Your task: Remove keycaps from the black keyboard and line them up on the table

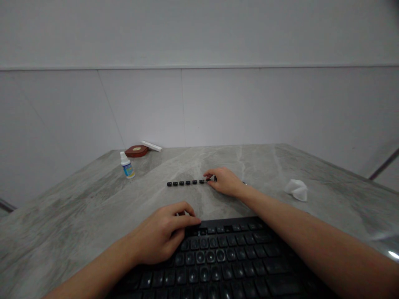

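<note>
A black keyboard point(215, 255) lies in front of me, with a few gaps in its top row of keys. My left hand point(168, 230) holds the keyboard's far left edge, thumb on top and fingers curled beyond it. Farther out, several small black keycaps point(181, 183) sit in a line on the table. My right hand point(222, 180) is at the right end of that line, fingers closed around a thin tool point(215, 178) with a dark part and a narrow metal tip. Its tip meets or nearly meets the last keycap. Most of the tool is hidden by the hand.
On the grey marbled table point(149, 195), a white spray bottle point(127, 166) stands at the left. Behind it lie a reddish-brown case point(136, 151) and a white strip point(151, 145). A crumpled white tissue point(296, 190) lies at the right. A pale wall point(218, 108) rises behind the table.
</note>
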A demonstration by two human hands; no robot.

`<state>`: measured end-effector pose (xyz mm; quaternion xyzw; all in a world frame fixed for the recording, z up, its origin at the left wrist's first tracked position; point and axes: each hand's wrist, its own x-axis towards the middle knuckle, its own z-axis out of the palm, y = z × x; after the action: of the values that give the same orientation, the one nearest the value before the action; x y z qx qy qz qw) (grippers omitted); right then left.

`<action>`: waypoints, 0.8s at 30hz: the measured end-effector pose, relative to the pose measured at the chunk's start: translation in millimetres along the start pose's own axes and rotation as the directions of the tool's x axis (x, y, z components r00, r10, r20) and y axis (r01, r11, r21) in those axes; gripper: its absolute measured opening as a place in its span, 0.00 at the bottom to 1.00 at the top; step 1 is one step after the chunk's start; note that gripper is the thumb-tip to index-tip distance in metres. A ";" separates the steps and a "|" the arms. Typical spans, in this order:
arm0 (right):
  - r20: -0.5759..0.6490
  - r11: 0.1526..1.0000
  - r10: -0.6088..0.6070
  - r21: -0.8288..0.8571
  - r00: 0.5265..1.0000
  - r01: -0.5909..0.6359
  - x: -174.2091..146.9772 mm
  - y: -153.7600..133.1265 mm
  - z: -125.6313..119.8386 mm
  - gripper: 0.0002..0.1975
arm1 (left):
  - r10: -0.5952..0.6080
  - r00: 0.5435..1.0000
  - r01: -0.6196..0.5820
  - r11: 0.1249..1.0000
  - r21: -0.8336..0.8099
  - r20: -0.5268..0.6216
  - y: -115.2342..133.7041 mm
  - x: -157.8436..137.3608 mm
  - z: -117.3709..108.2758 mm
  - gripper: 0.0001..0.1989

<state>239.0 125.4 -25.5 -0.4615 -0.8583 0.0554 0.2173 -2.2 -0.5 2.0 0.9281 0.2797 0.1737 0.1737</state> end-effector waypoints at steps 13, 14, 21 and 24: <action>-0.011 1.000 -0.006 0.010 1.000 0.006 -1.3 -1.6 -0.8 0.14 | -0.004 1.000 0.004 1.000 0.003 -0.001 1.5 -0.8 -0.3 0.26; -0.013 1.000 -0.007 0.013 1.000 0.007 -1.2 -1.2 -0.5 0.14 | -0.004 1.000 0.004 1.000 0.003 0.003 1.3 -0.8 -0.3 0.26; -0.078 1.000 -0.005 0.024 0.997 0.007 -0.8 -0.9 -3.8 0.15 | -0.006 1.000 0.006 1.000 0.020 0.005 -0.1 0.1 0.7 0.26; -0.156 1.000 0.021 0.018 0.988 -0.018 -1.5 -1.7 -7.2 0.12 | 0.000 1.000 -0.001 0.998 0.056 0.019 1.5 0.6 1.5 0.25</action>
<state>241.5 122.4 -19.0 -0.4709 -0.8336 0.0284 0.2873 -0.4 -1.6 1.5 0.9343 0.2826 0.1569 0.1503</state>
